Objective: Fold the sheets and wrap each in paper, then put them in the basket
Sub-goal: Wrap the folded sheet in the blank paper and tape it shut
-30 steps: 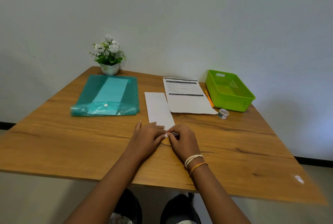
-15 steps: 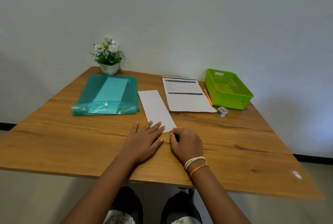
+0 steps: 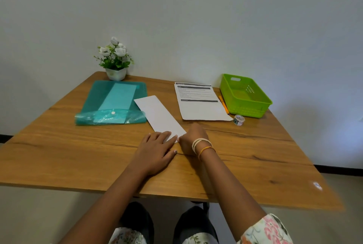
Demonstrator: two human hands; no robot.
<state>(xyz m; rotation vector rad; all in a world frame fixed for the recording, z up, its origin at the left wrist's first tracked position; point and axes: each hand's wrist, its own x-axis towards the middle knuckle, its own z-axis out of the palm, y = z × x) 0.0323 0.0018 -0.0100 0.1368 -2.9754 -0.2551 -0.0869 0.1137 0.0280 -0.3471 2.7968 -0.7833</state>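
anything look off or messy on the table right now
Nothing is spilled or damaged. The folded white sheet lies askew, its far corner over the teal folder. The tape roll sits loose beside the green basket.

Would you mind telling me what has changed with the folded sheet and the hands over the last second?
The folded sheet has swung so its far end points more to the left, toward the teal folder. The left hand has flattened onto its near end; the right hand stays curled at its corner. Basket, printed page and tape are unmoved.

The folded sheet [image 3: 160, 115] has swung its far end leftward — seemingly onto the teal folder's [image 3: 113, 102] edge.
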